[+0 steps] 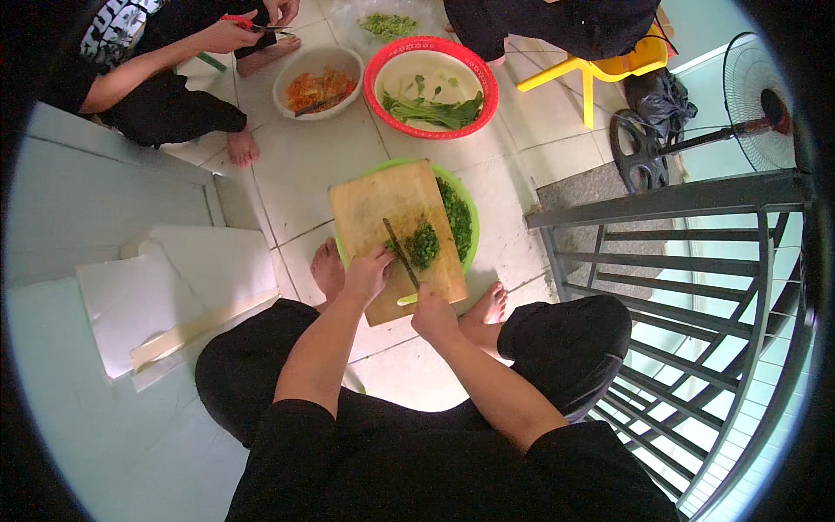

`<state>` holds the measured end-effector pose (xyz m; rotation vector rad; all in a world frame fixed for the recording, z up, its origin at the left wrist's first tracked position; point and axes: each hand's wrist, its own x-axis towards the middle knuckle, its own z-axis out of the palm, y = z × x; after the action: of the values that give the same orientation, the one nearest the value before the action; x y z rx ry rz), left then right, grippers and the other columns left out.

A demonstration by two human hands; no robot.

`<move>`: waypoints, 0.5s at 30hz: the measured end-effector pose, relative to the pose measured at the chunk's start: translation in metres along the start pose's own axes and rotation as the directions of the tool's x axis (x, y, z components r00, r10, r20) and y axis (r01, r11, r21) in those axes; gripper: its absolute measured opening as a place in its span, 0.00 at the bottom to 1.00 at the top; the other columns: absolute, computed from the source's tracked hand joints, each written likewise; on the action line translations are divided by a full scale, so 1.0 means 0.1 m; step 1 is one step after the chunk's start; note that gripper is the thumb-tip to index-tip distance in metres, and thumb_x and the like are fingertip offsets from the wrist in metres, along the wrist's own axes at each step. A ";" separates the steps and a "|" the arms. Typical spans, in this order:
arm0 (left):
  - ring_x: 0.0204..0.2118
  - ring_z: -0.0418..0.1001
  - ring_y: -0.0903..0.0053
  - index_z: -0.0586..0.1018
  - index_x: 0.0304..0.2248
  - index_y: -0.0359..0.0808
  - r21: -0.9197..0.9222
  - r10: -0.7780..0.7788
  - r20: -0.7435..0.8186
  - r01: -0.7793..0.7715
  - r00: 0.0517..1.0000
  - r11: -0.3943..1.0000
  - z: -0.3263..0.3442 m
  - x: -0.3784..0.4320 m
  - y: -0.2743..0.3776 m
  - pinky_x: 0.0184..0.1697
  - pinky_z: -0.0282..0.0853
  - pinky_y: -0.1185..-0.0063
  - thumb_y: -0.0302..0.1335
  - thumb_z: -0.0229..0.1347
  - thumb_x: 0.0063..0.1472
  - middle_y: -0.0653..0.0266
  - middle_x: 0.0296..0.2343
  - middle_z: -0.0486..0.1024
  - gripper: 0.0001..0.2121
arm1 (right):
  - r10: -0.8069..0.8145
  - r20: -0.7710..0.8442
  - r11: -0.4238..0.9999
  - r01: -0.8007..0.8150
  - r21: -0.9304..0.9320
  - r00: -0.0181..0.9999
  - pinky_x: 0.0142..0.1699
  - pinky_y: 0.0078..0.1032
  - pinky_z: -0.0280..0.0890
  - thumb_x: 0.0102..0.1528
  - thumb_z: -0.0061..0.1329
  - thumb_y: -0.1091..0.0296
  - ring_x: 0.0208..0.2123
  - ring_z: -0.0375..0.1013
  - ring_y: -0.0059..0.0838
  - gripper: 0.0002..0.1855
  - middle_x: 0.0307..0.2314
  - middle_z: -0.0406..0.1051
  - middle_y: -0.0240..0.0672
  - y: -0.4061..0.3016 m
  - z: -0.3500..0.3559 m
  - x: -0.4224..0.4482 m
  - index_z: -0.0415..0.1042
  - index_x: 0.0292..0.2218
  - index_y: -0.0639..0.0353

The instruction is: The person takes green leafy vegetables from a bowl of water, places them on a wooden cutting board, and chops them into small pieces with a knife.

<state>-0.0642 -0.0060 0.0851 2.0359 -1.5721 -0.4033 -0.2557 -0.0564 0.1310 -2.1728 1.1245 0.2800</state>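
A wooden cutting board lies across a green basin, which holds chopped leafy greens visible past the board's right edge. My right hand grips a kitchen knife by its light green handle, the dark blade slanting up and left over the board. Just left of the blade, my left hand presses with bent fingers on a small bunch of greens, mostly hidden beneath the fingertips. A little heap of chopped greens rests on the board right of the blade.
Ahead stand a red-rimmed basin with leafy stalks and a white bowl of orange shreds. At upper left, a person's hand holds red-handled scissors. Another person sits near a yellow stool. A metal railing and fan line the right.
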 end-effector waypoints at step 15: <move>0.46 0.75 0.70 0.81 0.39 0.40 0.054 0.079 -0.012 -0.078 0.997 0.995 -0.08 -0.08 0.05 0.41 0.75 0.70 0.27 0.60 0.49 0.66 0.45 0.75 0.15 | -0.092 -0.085 0.996 0.092 0.000 0.992 0.34 0.49 0.69 0.50 0.53 0.68 0.28 0.75 0.57 0.25 0.23 0.72 0.55 -0.03 0.02 0.19 0.59 0.46 0.69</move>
<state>-0.0659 0.0025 0.0942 2.0042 -1.6651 -0.3205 -0.2415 -0.0664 0.1222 -2.2439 1.0663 0.1451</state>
